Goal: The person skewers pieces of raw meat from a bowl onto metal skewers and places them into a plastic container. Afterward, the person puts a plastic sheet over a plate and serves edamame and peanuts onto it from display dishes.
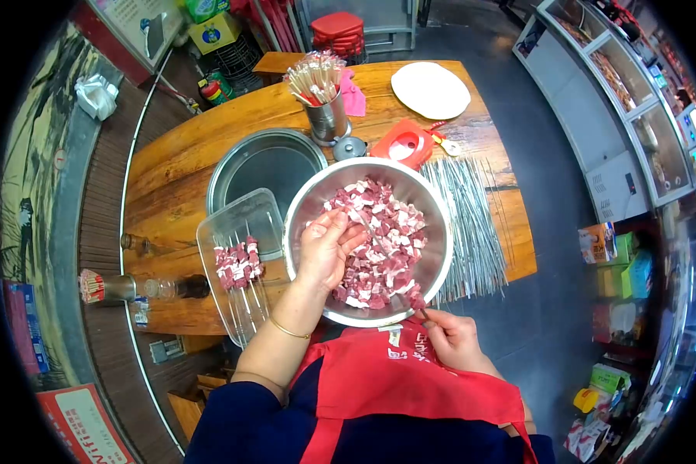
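Observation:
A steel bowl (446, 232) full of diced red and white meat (387, 232) stands at the table's front edge. Over the meat, at the bowl's left side, is my left hand (330, 246), its thumb and index finger pinched near a piece of meat. My right hand (452, 337) is closed on a metal skewer (424, 312) at the bowl's lower right rim, with meat pieces (415, 296) near its tip. Left of the bowl, a clear plastic container (210, 232) holds several skewers threaded with meat (240, 263). A heap of bare metal skewers (468, 232) lies right of the bowl.
Behind the bowl are a dark round basin (267, 166), a metal cup of wrapped chopsticks (326, 120), a small lidded pot (349, 148), a red box (403, 145) and a white plate (431, 90). Jars (176, 288) stand at the table's left edge.

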Motion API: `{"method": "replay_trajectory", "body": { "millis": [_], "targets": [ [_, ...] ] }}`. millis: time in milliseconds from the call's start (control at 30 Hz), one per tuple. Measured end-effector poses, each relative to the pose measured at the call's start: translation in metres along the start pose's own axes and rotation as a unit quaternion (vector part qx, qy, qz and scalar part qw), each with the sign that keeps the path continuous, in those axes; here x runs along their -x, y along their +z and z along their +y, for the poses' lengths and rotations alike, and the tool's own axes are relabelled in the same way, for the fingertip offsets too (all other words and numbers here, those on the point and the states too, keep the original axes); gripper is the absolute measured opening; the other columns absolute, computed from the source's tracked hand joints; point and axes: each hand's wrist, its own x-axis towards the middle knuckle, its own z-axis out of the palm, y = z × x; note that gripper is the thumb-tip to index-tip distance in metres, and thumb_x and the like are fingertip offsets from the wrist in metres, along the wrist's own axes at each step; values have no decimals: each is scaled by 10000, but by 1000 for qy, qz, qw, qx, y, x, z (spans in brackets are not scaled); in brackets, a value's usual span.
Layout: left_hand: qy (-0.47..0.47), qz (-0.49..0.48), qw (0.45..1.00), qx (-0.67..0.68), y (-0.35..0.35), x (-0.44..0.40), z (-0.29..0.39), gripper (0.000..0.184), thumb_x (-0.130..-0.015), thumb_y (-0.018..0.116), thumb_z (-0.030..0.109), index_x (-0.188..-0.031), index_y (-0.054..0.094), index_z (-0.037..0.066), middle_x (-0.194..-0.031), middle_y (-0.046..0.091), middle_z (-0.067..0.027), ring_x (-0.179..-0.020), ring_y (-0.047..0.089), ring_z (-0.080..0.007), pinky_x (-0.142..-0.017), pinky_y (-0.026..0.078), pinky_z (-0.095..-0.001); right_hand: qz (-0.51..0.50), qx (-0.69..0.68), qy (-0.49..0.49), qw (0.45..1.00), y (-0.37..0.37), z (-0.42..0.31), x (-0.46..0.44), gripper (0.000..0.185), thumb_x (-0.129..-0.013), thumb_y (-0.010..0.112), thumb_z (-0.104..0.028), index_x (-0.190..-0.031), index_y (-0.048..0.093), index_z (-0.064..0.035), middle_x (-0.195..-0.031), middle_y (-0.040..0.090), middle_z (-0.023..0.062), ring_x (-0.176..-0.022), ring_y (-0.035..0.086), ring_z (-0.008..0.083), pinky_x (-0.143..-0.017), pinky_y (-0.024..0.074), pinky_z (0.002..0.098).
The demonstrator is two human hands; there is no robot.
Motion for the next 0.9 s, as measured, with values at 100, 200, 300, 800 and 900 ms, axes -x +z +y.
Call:
{"method": "replay_trajectory", "body": {
  "millis": [100,200,300,800,900],
  "targets": [
    [31,-4,999,-14,-2,2,-3,148,-933,547,136,-1024,551,19,-913,642,-89,-807,656,-193,-729,578,-336,-27,48,-22,998,-2,-2,-1,222,-832,578,-10,-1041,651,-16,-819,674,168,-702,677,210,-618,506,281],
    [31,-2,999,-10,-6,1,-4,133,-937,544,145,-999,557,29,-894,645,-81,-763,655,-173,-684,582,-313,-39,60,0,997,-1,-4,1,228,-820,582,-6,-1038,646,-14,-787,659,179,-675,672,247,-594,506,302],
    [30,25,999,-2,-7,1,-6,123,-935,550,159,-970,565,42,-873,642,-67,-739,652,-157,-658,581,-298,-49,65,-12,997,-2,-2,2,232,-814,580,-5,-1037,643,-11,-751,646,180,-656,663,269,-577,503,324],
    [-5,6,998,60,-8,4,-9,150,-938,547,209,-926,551,60,-832,640,-98,-738,653,-193,-674,573,-331,-81,40,70,993,3,-9,1,238,-829,562,-26,-1047,656,-26,-809,666,172,-703,673,241,-627,509,304],
    [-2,6,997,81,-1,6,-7,142,-936,551,208,-926,543,66,-825,637,-103,-735,653,-197,-673,574,-333,-76,46,64,994,6,-5,3,245,-829,558,-23,-1056,652,-28,-834,671,169,-717,675,242,-638,510,301]
  ]
}}
